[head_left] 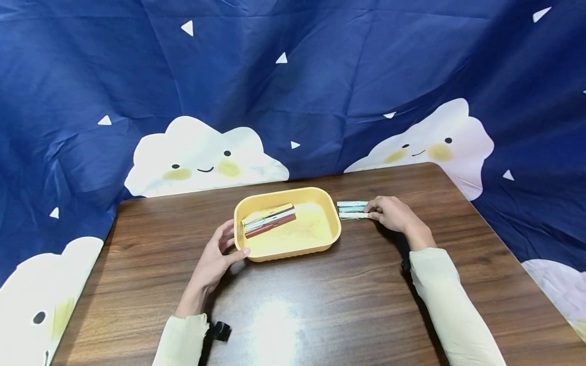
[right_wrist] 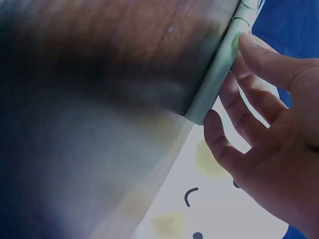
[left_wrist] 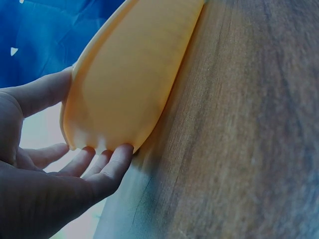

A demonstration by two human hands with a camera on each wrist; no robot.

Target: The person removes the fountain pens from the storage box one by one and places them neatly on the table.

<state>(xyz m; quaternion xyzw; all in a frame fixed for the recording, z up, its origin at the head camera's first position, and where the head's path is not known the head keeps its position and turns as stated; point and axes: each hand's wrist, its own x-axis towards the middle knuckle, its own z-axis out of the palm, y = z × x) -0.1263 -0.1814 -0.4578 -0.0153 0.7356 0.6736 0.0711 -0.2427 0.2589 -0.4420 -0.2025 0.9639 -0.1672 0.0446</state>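
A yellow plastic bin (head_left: 316,248) sits on the table, with several capped pens (head_left: 270,229), among them yellow, white and dark red ones, lying side by side at its left. My left hand (head_left: 218,258) grips the bin's left end, thumb on the near rim and fingertips against the end wall, as the left wrist view also shows. Just right of the bin, three pale pens (head_left: 351,209), bluish and whitish green, lie in a row. Over their right ends is my right hand (head_left: 390,212), its thumb on the nearest pen (right_wrist: 214,84) and its fingers at the far side.
The brown wooden table (head_left: 293,305) ends at the back against a blue curtain (head_left: 316,101) printed with clouds, which also hangs past both sides. A black wrist strap piece (head_left: 222,331) sticks out beside the left sleeve.
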